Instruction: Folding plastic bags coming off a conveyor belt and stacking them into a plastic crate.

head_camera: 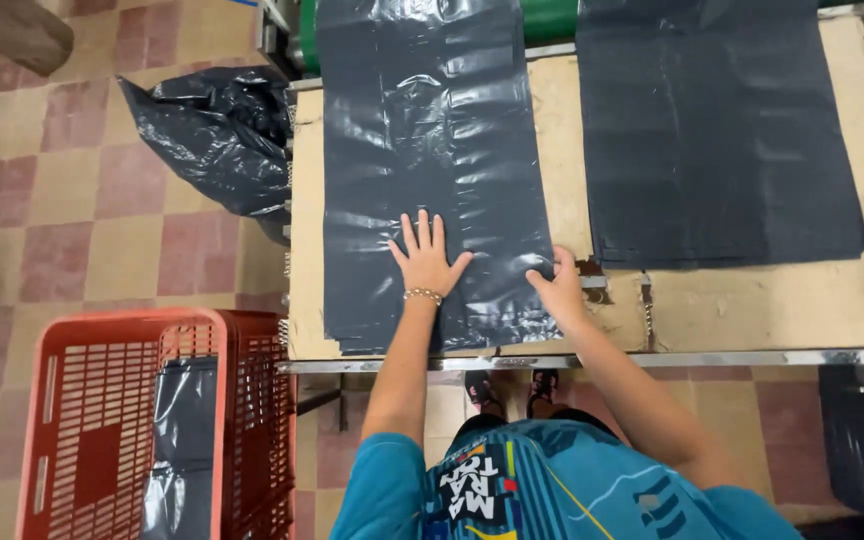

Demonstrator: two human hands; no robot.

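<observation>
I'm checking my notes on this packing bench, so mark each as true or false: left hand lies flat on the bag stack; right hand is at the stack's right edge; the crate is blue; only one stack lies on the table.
1. The left hand lies flat on the near stack of dark bags: true.
2. The right hand is at that stack's right edge: true.
3. The crate is blue: false, it is red.
4. Only one stack lies on the table: false, a second stack lies to the right.

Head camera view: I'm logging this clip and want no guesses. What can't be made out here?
- Left stack of dark bags: far end cut off by top edge; sheet count too fine.
- Right hand: fingertips curl at the stack's edge, grip unclear.
- Red crate: bottom cut off by frame.
- Left hand: lies flat, hiding plastic beneath.
</observation>
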